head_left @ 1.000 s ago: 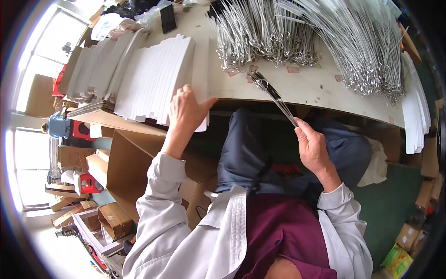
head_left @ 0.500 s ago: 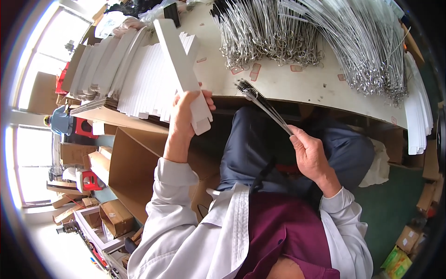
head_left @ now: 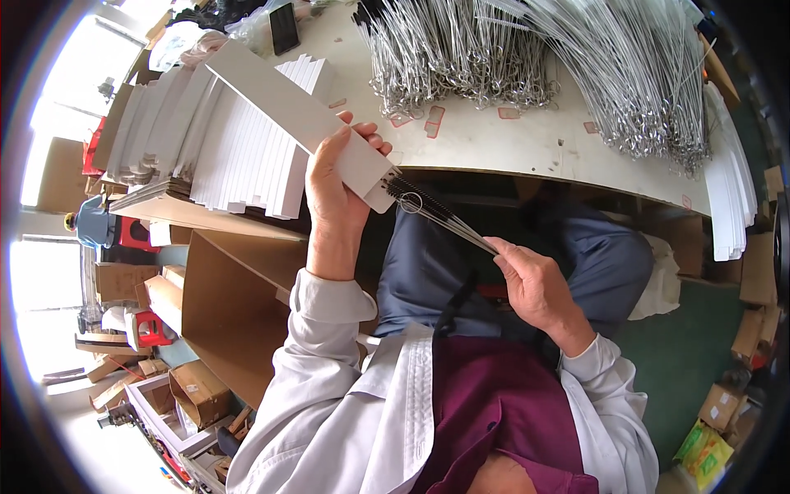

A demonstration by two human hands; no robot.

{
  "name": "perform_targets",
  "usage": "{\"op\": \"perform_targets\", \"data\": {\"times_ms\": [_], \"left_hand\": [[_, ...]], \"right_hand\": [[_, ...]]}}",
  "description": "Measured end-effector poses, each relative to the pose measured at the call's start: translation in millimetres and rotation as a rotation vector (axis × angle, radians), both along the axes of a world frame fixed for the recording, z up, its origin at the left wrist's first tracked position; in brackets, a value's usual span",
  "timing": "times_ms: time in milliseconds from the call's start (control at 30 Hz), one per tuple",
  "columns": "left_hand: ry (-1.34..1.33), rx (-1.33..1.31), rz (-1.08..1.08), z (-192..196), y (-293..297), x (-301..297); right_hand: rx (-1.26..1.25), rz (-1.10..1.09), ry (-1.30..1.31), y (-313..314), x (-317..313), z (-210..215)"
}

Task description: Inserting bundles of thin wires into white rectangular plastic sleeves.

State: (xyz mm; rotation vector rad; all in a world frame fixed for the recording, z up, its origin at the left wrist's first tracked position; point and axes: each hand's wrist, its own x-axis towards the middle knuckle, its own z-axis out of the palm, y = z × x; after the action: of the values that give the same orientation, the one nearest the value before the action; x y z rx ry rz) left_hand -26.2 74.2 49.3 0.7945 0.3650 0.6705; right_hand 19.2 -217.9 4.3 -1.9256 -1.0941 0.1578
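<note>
My left hand is wrapped round a long, slim white cardboard box, tilted with its lower end toward my right hand. Between the fingertips of my right hand is a small bundle of thin wire brushes with black bristles and bare metal stems. Their bristled tips are at the box's lower end; how far any have entered it, I cannot tell. A wire loop shows near those tips. Both hands are above my lap, just off the near edge of the table.
Rows of white boxes lie on the table's left, with a dark phone behind them. Heaps of looped wire brushes cover the back and right. More white boxes lie at the right edge. A large open carton stands left of my legs.
The white box has tilted further left at its top, its lower end swinging right. The brush tips have come down and left to meet that end.
</note>
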Motion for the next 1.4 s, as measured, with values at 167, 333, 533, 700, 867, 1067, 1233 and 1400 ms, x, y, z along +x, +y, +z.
{"op": "perform_targets", "data": {"times_ms": [167,333,533,700,867,1067,1233,1400], "left_hand": [[0.017,-0.001,-0.063,-9,-18,4],[0.011,-0.06,-0.062,-12,-39,7],[0.06,-0.094,-0.233,-47,-94,6],[0.019,-0.163,-0.141,-33,-80,6],[0.018,-0.16,-0.085,-22,-68,12],[0.057,-0.194,-0.252,-43,-136,19],[0.191,0.264,-0.166,-44,-137,16],[0.437,0.397,-0.705,-21,-114,-22]], "right_hand": [[0.014,0.062,0.134,6,9,5],[0.029,0.101,0.283,10,18,2],[-0.075,0.106,0.267,40,34,12],[-0.098,0.152,0.229,37,46,35],[-0.035,0.057,0.543,0,47,25],[0.336,-0.179,0.242,42,32,15],[0.274,-0.186,0.499,38,40,1],[0.21,-0.222,0.363,10,55,2]]}}
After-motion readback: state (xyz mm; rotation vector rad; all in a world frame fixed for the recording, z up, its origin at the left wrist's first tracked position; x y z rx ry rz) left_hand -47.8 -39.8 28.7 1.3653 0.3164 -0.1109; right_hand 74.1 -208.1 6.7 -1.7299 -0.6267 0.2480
